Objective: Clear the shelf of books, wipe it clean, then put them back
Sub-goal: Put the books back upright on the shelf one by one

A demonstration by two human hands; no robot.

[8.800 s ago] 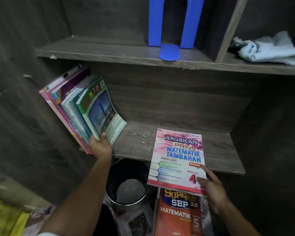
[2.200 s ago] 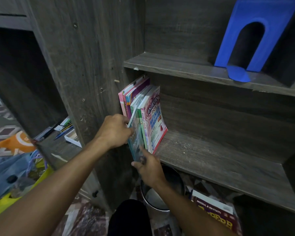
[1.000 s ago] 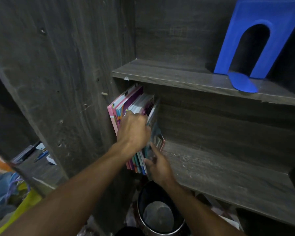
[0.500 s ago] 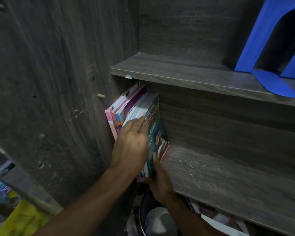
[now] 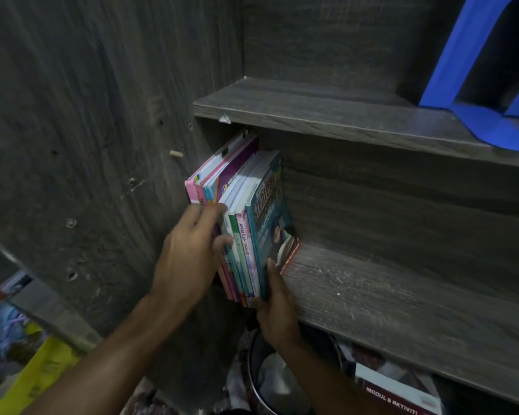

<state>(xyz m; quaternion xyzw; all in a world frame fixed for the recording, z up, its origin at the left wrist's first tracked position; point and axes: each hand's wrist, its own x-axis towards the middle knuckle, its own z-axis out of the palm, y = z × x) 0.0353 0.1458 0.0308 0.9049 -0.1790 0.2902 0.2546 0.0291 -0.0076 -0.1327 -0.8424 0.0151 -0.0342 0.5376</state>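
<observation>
At the left end of the shelf [image 5: 402, 298], hard against the dark side panel [image 5: 102, 145], a row of books [image 5: 246, 193] stood upright with their spines toward the front edge, which they seemed to overhang slightly. The rest of the board, out to its right end, lay bare, marked with pale streaks that could have been wear or dust; I could not tell which. Judged from that, the clearing and probably the wiping were done and the putting-back was under way but unfinished, since at least one maroon workbook [image 5: 402, 398] lay on the floor below the shelf's front edge. The left hand [image 5: 189, 253] lay over the spines nearest the panel, fingers loosely bent, tips pressing the spines and closed round nothing. The right hand [image 5: 277, 310] came up from under the front edge, thumb laid on the cover of the outermost teal book [image 5: 270, 223], the other fingers curled beneath the row's lower corners, so it held the books from their open side. On the upper shelf [image 5: 327, 115], toward its right end, stood a blue bookend [image 5: 468, 85], not in use; the row would likely lean without it. A metal bin [image 5: 250, 363] sat directly under the right hand, where a slipping book could drop. A small wooden peg [image 5: 176, 154] stuck out of the panel, clear of the books.
</observation>
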